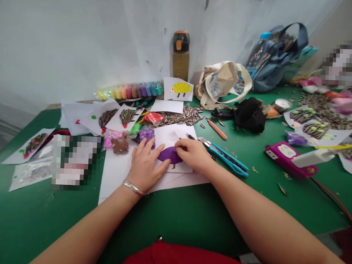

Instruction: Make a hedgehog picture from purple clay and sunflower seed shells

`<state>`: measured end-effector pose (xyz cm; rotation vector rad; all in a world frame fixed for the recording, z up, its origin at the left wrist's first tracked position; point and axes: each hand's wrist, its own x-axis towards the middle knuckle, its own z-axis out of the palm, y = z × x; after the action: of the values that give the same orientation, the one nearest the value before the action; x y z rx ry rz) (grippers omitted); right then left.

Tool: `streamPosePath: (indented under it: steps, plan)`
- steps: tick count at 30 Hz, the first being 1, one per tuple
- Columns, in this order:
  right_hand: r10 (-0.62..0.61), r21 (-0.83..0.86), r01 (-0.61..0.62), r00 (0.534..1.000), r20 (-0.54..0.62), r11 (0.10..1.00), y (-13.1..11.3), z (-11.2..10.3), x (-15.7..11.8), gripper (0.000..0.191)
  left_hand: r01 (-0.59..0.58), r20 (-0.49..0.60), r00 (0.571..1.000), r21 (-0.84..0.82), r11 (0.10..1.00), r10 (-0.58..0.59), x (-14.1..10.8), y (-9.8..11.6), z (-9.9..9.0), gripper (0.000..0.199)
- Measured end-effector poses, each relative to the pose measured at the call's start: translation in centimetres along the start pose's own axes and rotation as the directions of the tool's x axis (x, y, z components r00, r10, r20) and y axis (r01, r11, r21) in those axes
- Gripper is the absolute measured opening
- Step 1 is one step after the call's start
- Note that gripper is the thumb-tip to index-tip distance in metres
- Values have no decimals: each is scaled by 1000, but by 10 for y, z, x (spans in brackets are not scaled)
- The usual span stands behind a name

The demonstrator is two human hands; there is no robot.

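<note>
A purple clay shape [167, 153] lies pressed on a small white card [183, 168], with small brown legs at its lower edge. My left hand [143, 165] rests flat on the paper, fingers spread, thumb against the clay's lower left. Above the clay's right part, my right hand [191, 152] pinches what looks like a sunflower seed, mostly covered by the fingertips. Beneath the card is a larger white sheet [112, 180]. Packets of purple clay [146, 135] and brown clay [120, 143] sit beyond my left fingers. A heap of sunflower seeds [182, 116] lies behind the sheet.
Right of my right hand lie a blue utility knife [226, 155] and an orange clay tool [217, 129]. A purple glue gun or similar device [290, 158] stands farther right. Finished seed hedgehog cards [106, 117] lie left. A bottle [181, 56] and cloth bag [219, 81] stand behind.
</note>
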<state>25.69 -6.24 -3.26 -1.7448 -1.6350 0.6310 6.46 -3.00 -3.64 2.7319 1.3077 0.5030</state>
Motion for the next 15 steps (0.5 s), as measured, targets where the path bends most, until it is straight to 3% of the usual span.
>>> streamPosePath:
  steps: [15]
  plan:
    - [-30, -30, 30, 1000, 9, 999, 2, 0, 0, 20, -100, -43, 994, -30, 995, 98, -7, 3, 0, 44]
